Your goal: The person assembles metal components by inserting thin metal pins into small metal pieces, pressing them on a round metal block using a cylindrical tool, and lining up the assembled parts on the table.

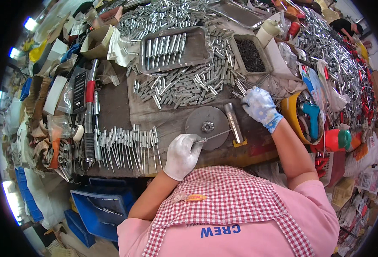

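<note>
My left hand [182, 156], in a white glove, pinches a thin metal rod [216, 135] that has a small sleeve at the near end. The rod points right, across a round grey disc [194, 123] with a small metal ring-like part [207, 126] on it. Its far tip reaches close to a shiny metal cylinder [234, 124] above a yellow piece [240, 142]. My right hand [261, 108], in a blue patterned glove, has its fingers curled at the right edge of a pile of short metal tubes [184, 88]. What lies between those fingertips is hidden.
Rods with sleeves [129, 143] lie in a row at left, near a red-and-silver wrench-like tool [90, 92]. Behind the pile sits a metal tray [199, 47] with larger tubes. A box [237, 52] of dark small parts and a yellow container [291, 113] stand right.
</note>
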{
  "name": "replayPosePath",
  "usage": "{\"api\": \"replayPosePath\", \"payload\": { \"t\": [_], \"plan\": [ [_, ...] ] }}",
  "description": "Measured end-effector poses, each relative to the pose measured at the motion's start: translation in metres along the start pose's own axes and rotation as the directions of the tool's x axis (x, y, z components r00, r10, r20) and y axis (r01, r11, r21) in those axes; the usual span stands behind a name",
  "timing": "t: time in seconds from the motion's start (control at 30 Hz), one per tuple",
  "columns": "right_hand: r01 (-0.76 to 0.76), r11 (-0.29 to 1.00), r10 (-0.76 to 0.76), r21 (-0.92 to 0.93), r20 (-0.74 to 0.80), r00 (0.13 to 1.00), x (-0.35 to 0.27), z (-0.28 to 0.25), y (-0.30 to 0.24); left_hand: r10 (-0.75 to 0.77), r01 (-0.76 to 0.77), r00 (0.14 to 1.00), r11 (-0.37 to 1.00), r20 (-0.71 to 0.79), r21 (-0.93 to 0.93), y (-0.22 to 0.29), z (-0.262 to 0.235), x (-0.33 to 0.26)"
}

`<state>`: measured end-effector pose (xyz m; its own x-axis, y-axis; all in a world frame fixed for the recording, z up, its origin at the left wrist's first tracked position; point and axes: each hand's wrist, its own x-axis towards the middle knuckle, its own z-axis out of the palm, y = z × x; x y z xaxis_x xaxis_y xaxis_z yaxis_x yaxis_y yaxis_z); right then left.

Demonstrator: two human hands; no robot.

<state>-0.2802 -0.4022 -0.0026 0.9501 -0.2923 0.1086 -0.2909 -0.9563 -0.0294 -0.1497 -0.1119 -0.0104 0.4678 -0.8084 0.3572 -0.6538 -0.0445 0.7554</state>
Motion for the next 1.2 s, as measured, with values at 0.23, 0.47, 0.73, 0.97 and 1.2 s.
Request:
{"api": "replayPosePath", "payload": {
  "t": [0.23,0.47,0.73,0.97,1.2],
  "plan": [
    [-0.146,0.987,0.139,0.072,0.089,0.986,-0.005,0.000,-0.019,0.086,-0.077,0.994,0.988,-0.064,0.133,-0.007,0.004,-0.006],
    [0.123,0.758,0.030,0.640,-0.223,0.974,-0.033,-0.019,-0.109,0.084,-0.055,0.992,0.963,-0.098,0.264,-0.017,0.016,-0.012],
    [0.203,0.886,-0.128,0.416,-0.201,0.971,-0.030,0.011,-0.138,0.080,-0.060,0.994,0.973,-0.079,0.224,-0.017,0.014,-0.012],
    [0.231,0.909,-0.194,0.346,-0.141,0.971,-0.026,0.008,-0.137,0.070,-0.057,0.996,0.976,-0.055,0.211,-0.017,0.014,-0.010],
    [0.133,0.969,-0.167,0.210,0.155,0.974,-0.013,-0.027,-0.145,0.062,-0.046,0.995,0.980,-0.082,0.192,-0.019,0.015,-0.012]
  ]
}}
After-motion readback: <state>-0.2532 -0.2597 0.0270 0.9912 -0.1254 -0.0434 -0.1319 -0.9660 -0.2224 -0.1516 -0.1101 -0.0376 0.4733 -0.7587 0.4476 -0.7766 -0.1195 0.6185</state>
